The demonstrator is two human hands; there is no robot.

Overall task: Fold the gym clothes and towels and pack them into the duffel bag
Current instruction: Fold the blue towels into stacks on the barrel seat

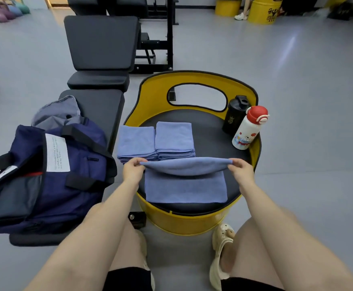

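The person is sitting in front of a yellow barrel seat (pixel 188 225) and folding a blue towel (pixel 186 185) on its black cushion. The left hand (pixel 132 171) is pinching one far corner of the towel and the right hand (pixel 241 171) is pinching the other, both lifted clear of the cushion, so the raised edge is sagging between them while the near half is lying flat on the seat.

Two folded towel stacks (pixel 155 141) are sitting on the seat just beyond the lifted edge, side by side and touching. The navy duffel bag (pixel 45 175) is lying unzipped on a black bench (pixel 100 110) to the left of the seat, with a grey garment (pixel 56 114) bunched behind it.

Several things are looking risky. The sagging middle is likely to land ahead of the corners and leave a crease or an uneven fold. If the hands are carrying the edge down at different rates, the corners may miss the near edge. The left stack is overhanging the seat's left rim and a brush from the left wrist could tip it to the floor. A black shaker (pixel 234 114) and a white bottle (pixel 248 129) are standing at the seat's far right; a wide sweep of the right arm could knock them over.
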